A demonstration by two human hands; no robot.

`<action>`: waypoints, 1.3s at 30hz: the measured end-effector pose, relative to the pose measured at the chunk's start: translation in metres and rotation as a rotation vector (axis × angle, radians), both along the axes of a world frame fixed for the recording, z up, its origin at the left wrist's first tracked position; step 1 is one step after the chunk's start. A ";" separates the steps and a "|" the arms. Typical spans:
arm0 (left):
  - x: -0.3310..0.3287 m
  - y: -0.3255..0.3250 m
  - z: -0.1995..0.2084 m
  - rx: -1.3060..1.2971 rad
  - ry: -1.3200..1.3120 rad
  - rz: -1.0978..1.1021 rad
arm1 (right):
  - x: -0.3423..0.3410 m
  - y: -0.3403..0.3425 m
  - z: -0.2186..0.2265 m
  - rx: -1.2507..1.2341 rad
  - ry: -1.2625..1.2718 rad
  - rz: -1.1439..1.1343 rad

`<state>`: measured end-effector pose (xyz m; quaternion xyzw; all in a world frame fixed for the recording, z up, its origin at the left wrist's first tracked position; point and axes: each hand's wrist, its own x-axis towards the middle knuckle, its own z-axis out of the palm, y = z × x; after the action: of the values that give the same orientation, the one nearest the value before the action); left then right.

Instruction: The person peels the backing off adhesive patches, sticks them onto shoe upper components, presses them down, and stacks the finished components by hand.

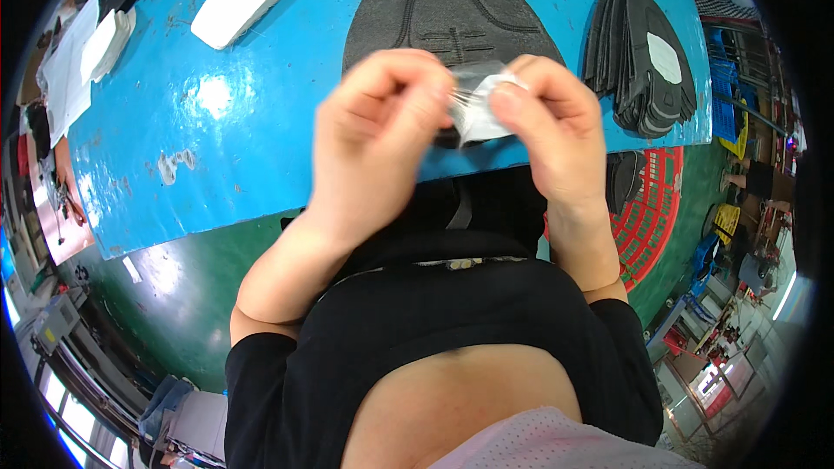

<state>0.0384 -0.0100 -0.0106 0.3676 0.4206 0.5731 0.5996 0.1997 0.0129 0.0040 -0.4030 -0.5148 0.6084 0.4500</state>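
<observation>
Above the near edge of a blue table, my left hand (pixel 375 122) and my right hand (pixel 558 122) are close together, both closed. Between them is a small white piece with clear film (pixel 482 115), wrinkled and stretched. My left fingers pinch the clear film side, while my right thumb and fingers grip the white part. Just beyond the hands lies a large black rounded panel (pixel 452 13) with raised curved lines and a cross-shaped mark; the hands cover its near part.
A stack of black panels (pixel 608 39) lies to the right, a white patch (pixel 664 58) on top. White cut pieces (pixel 243 2) are stacked at the far left, with more white pieces (pixel 109 43) beside them. A red plastic basket (pixel 647 221) stands below the table's right end.
</observation>
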 end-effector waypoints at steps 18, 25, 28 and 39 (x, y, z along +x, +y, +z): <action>-0.028 -0.004 0.011 -0.391 -0.399 -0.394 | 0.023 0.017 0.045 0.974 -0.545 0.354; -0.017 -0.003 -0.001 -0.007 0.259 -0.177 | 0.038 0.022 0.022 0.833 -0.530 0.439; -0.011 -0.009 0.004 0.006 0.249 -0.078 | 0.030 0.005 0.005 0.025 0.108 0.041; -0.014 -0.004 0.006 0.507 1.237 0.013 | 0.008 -0.009 0.002 0.093 -0.322 -0.177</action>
<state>0.0246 -0.0145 -0.0050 0.7555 0.5414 0.3414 0.1396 0.2081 0.0035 0.0060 -0.5175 -0.5702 0.4699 0.4316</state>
